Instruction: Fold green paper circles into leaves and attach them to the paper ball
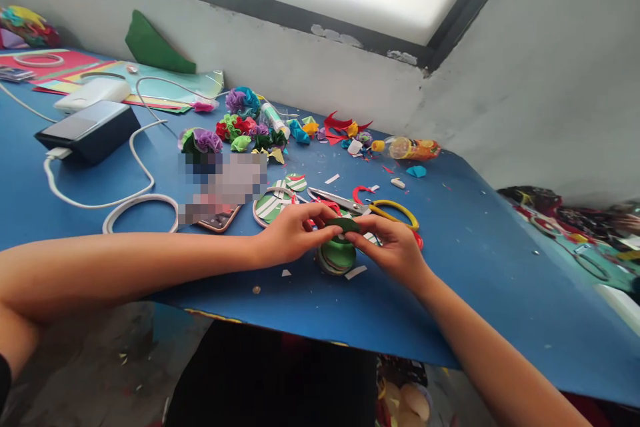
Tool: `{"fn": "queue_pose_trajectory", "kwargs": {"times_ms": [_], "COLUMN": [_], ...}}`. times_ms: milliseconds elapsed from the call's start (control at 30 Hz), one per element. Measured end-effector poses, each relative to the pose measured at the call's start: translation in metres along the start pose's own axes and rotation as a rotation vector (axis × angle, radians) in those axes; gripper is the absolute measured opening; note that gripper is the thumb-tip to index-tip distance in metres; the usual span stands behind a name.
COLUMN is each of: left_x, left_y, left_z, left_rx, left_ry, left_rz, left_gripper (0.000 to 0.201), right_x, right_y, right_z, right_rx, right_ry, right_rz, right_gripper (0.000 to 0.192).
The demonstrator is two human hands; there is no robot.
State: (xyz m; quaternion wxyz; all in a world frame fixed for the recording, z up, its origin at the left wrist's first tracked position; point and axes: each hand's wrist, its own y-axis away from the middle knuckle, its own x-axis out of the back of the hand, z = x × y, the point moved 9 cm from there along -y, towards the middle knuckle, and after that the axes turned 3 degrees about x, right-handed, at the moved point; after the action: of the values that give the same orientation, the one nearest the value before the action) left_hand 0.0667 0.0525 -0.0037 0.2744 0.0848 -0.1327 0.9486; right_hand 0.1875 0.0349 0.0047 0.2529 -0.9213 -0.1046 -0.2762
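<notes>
My left hand [293, 233] and my right hand [393, 250] meet over the front of the table, both pinching a small dark green piece of paper [344, 223] by its edges. Right below it is a round roll with a green centre [338, 255], partly covered by my fingers. Behind my hands lie yellow-handled scissors [393, 212], blades pointing left. Green-and-white striped paper rounds [270, 205] and red paper scraps [363, 195] lie around them.
A phone [220, 219], a black box with a cable [90, 130] and a roll of tape [140, 215] are on the left. Ruffled paper flowers [243, 101] and a bottle with an orange label [407, 148] stand along the back. The table's front edge runs close to my body.
</notes>
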Motion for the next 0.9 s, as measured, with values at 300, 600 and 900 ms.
{"fn": "queue_pose_trajectory", "kwargs": {"times_ms": [300,600,900], "left_x": [-0.001,-0.007,0.004], "left_y": [-0.007,-0.003,-0.009], "left_z": [-0.009,-0.006,-0.006], "left_rx": [0.097,0.106,0.123], "left_ry": [0.228,0.24,0.158], "left_rz": [-0.001,-0.083,0.014], "left_gripper": [0.018,0.018,0.022], "right_x": [-0.001,-0.001,0.024], "right_y": [-0.003,-0.005,-0.003], "right_z": [0.011,0.01,-0.008], "right_rx": [-0.165,-0.168,0.048], "right_ry": [-0.37,-0.409,-0.196], "right_rz": [0.037,0.069,0.246], "right_gripper": [0.032,0.035,0.021]}}
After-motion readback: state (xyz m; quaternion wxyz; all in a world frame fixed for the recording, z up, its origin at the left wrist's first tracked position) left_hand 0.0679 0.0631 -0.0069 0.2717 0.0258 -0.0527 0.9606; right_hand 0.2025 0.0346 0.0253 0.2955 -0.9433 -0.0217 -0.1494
